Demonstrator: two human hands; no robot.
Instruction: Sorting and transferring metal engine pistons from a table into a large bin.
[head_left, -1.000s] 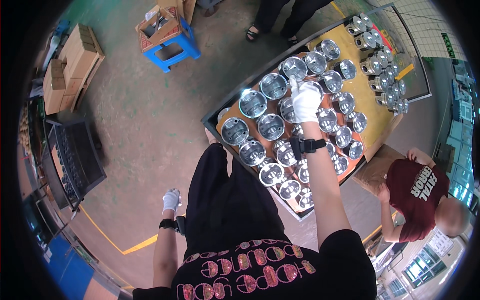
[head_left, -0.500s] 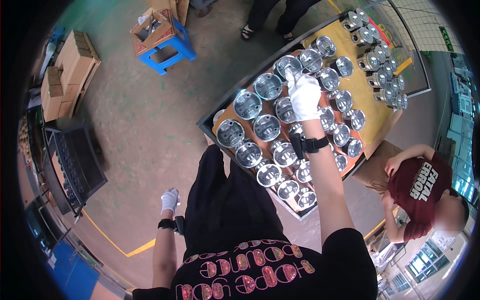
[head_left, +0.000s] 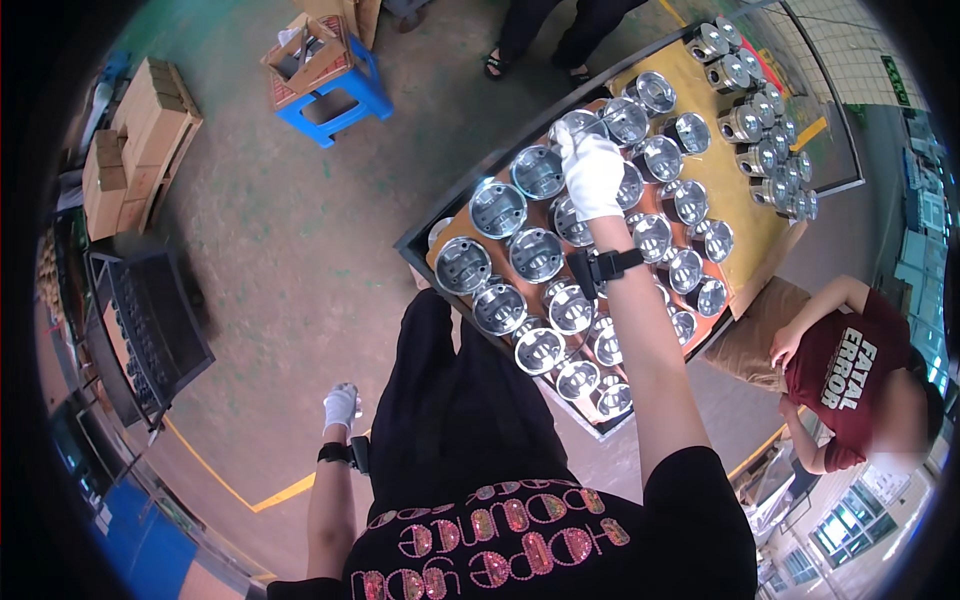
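My right hand (head_left: 594,172), in a white glove, reaches over rows of shiny metal pistons (head_left: 536,255). Its fingers are bent and pressed together at a piston (head_left: 590,123) near the tray's far left edge, covering part of its crown. Whatever those fingers grip is hidden. Another piston (head_left: 627,121) stands just right of the hand, and one more (head_left: 538,172) to its left. Low beside my left leg hangs my left hand (head_left: 342,405), also gloved, with its fingers curled in and no object visible in it. Both wrists wear black straps.
The pistons stand on brown sheets over a dark-framed table (head_left: 425,232). More pistons (head_left: 741,124) cluster at its far right. A person in a maroon shirt (head_left: 845,375) sits to the right; another person's legs (head_left: 540,35) are beyond. A blue stool (head_left: 345,110) and cartons (head_left: 140,150) stand left.
My right hand has shifted slightly left and nearer to me, its fingers drawn together. A thin rod beside the hand no longer shows. The seated person's arms have moved; my left hand has barely moved.
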